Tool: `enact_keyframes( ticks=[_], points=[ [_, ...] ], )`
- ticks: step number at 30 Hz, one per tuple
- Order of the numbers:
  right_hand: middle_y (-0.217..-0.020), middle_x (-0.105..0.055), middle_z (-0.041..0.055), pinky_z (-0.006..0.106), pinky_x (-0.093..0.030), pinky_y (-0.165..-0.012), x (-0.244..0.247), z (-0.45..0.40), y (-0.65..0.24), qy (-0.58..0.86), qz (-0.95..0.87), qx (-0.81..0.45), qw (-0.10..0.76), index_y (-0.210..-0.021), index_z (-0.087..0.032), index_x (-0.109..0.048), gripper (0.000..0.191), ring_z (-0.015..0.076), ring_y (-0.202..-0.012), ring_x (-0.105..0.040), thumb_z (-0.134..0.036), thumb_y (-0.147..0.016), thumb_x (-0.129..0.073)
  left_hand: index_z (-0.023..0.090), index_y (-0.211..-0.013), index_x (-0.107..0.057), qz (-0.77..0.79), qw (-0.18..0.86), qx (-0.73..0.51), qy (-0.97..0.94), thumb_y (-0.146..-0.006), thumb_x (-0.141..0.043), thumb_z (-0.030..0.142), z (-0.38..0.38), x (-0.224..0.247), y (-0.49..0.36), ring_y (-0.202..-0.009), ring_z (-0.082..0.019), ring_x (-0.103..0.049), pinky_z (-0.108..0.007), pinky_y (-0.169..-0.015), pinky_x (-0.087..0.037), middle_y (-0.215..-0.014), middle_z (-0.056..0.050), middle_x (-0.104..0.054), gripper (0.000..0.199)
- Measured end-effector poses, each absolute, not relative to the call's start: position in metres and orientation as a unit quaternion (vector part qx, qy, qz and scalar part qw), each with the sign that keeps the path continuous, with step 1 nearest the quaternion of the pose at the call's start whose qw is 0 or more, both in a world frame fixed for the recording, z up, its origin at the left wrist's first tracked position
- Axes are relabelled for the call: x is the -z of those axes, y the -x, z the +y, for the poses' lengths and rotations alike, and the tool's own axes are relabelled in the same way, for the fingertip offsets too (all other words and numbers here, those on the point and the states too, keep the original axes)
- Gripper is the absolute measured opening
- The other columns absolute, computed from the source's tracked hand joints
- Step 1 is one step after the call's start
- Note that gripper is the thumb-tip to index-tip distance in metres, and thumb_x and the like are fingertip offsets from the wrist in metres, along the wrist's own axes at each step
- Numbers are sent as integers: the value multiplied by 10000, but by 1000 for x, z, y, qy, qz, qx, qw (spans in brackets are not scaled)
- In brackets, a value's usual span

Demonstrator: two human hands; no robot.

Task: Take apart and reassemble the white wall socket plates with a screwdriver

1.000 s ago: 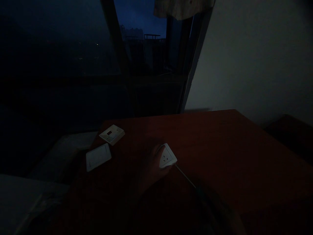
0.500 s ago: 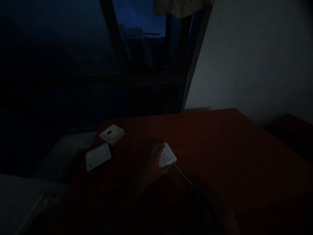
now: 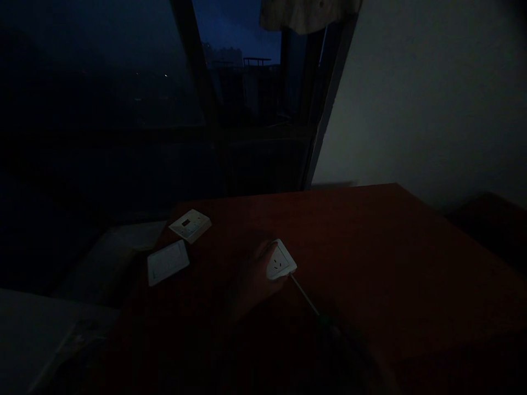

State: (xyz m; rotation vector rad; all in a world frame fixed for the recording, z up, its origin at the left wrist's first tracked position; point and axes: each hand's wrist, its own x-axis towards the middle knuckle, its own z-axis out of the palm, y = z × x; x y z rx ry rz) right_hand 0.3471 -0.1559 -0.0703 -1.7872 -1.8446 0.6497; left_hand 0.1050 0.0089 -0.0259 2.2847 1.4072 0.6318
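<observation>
A white wall socket [image 3: 281, 262] with slotted holes sits at the middle of the reddish-brown table. My left hand [image 3: 257, 277] grips it from the left side, fingers around its edges. The shaft of a screwdriver [image 3: 305, 296] slants from the lower right, and its tip touches the socket's near right corner. Deep shadow covers most of my right hand [image 3: 341, 340], which is closed round the dark green handle.
A white back box [image 3: 190, 225] and a flat white plate [image 3: 168, 263] lie at the table's left edge. The wooden table [image 3: 370, 236] meets a pale wall [image 3: 424, 109] at the right. A dark window [image 3: 247, 93] stands behind, under a short curtain [image 3: 308, 13].
The screwdriver handle has shifted slightly left, so the shaft stands a little steeper against the socket's corner. My left hand keeps its grip. The view has moved very slightly.
</observation>
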Motion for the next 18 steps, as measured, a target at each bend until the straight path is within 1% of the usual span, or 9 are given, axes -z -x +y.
enact_keyframes(
  ticks=[2, 4, 6, 8, 10, 12, 14, 16, 18],
  points=[
    [-1234, -654, 41, 386, -567, -872, 68, -155, -349, 630, -698, -241, 239, -1158, -313, -685, 460, 318, -1082, -638, -518, -749, -645, 232, -1378, -392, 502, 196, -234, -809, -717, -694, 344, 9, 25, -105, -1313, -294, -396, -430, -1096, -349, -1438, -88, -393, 736],
    [-1257, -639, 33, 386, -565, -874, 66, -152, -345, 640, -694, -230, 237, -1230, -324, -635, 483, 310, -1097, -630, -499, -781, -612, 255, -1374, -393, 504, 203, -236, -806, -703, -706, 331, 10, 24, -106, -1303, -296, -409, -435, -1086, -360, -1437, -74, -399, 744],
    [-1268, -632, 26, 352, -598, -793, 66, -150, -338, 674, -672, -208, 225, -1314, -337, -558, 448, 275, -1030, -670, -427, -881, -489, 264, -1373, -395, 504, 203, -237, -805, -698, -711, 322, 10, 25, -106, -1301, -296, -413, -434, -1084, -361, -1437, -69, -402, 747],
    [-1295, -610, 32, 339, -621, -658, 68, -149, -333, 691, -674, -163, 201, -1332, -351, -537, 453, 274, -923, -709, -382, -885, -476, 254, -1371, -400, 507, 198, -239, -804, -709, -705, 331, 11, 26, -106, -1302, -295, -412, -431, -1085, -361, -1440, -75, -398, 733],
    [-1339, -569, 39, 374, -619, -675, 71, -150, -330, 691, -687, -107, 197, -1339, -361, -528, 510, 309, -968, -690, -341, -830, -552, 237, -1364, -413, 509, 194, -241, -803, -715, -703, 349, 11, 27, -106, -1303, -298, -410, -435, -1084, -363, -1439, -86, -397, 720],
    [-1362, -545, 28, 391, -610, -736, 74, -149, -331, 684, -693, -92, 209, -1336, -373, -529, 561, 334, -1079, -637, -306, -784, -603, 236, -1355, -432, 508, 193, -241, -804, -716, -705, 359, 11, 28, -106, -1303, -304, -410, -443, -1082, -366, -1439, -89, -399, 706],
    [-1324, -585, 23, 363, -610, -738, 75, -147, -331, 679, -682, -148, 229, -1307, -369, -561, 515, 320, -1099, -627, -326, -796, -596, 248, -1350, -445, 509, 193, -239, -804, -722, -702, 359, 11, 27, -105, -1302, -306, -413, -447, -1077, -371, -1438, -81, -403, 687],
    [-1234, -656, 39, 340, -608, -732, 74, -144, -330, 681, -647, -223, 259, -1261, -342, -607, 430, 296, -1034, -666, -397, -839, -552, 257, -1350, -451, 510, 196, -235, -804, -734, -691, 362, 12, 26, -104, -1308, -304, -410, -444, -1078, -374, -1445, -73, -398, 669],
    [-1141, -706, 57, 338, -599, -754, 71, -142, -330, 681, -619, -266, 285, -1203, -316, -652, 412, 283, -965, -694, -488, -847, -535, 251, -1353, -453, 506, 197, -234, -806, -733, -692, 358, 12, 25, -103, -1315, -302, -404, -437, -1086, -370, -1450, -71, -395, 672]
  ],
)
